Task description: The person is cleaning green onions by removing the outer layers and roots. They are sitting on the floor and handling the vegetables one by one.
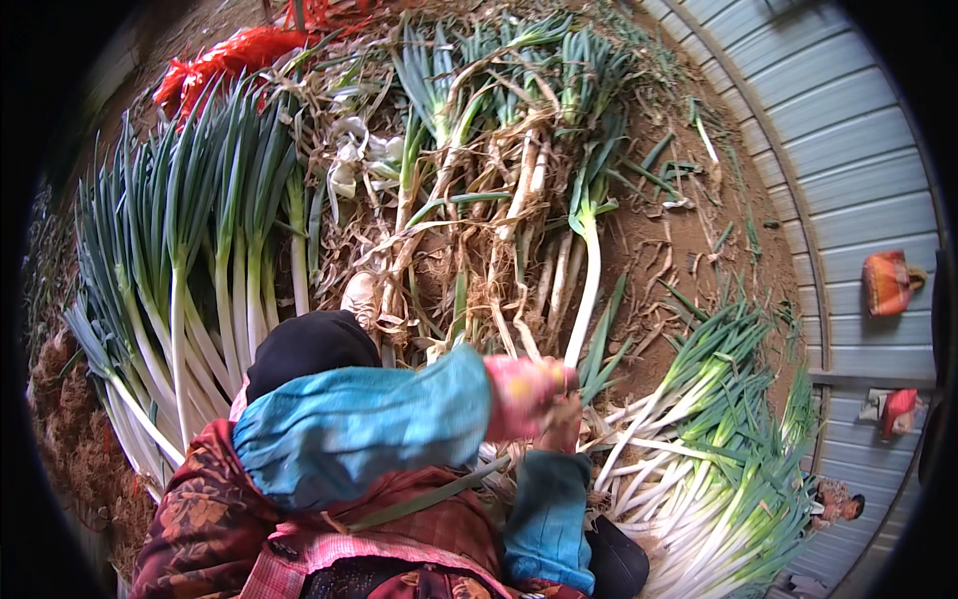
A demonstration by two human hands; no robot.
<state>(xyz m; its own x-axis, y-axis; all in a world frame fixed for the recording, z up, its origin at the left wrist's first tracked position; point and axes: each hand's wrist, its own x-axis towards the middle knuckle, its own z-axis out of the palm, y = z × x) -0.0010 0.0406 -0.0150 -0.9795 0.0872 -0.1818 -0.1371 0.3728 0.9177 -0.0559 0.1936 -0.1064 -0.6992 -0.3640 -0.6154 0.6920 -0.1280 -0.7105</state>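
Note:
Both of my hands meet in front of my lap, blurred and partly overlapping. My left hand (530,397), in a pink patterned glove, is closed around the lower end of a long green onion (590,277). Its white stalk slants upward from the glove to green leaves. Close below is my right hand (560,430); its fingers are at the onion's root end, but their grip is unclear. Blue sleeve covers (374,430) reach over both forearms. Across my lap lies a long green strip (441,494), perhaps a leaf.
Tall green onions (224,284) lean at my left. Untrimmed onions with dry leaves (524,172) lie ahead. Cleaned white-stalked onions (696,479) are heaped at right. Red plastic (239,56) lies far left. An orange bag (887,283) is by the panelled wall (861,157); another person (832,503) is beyond.

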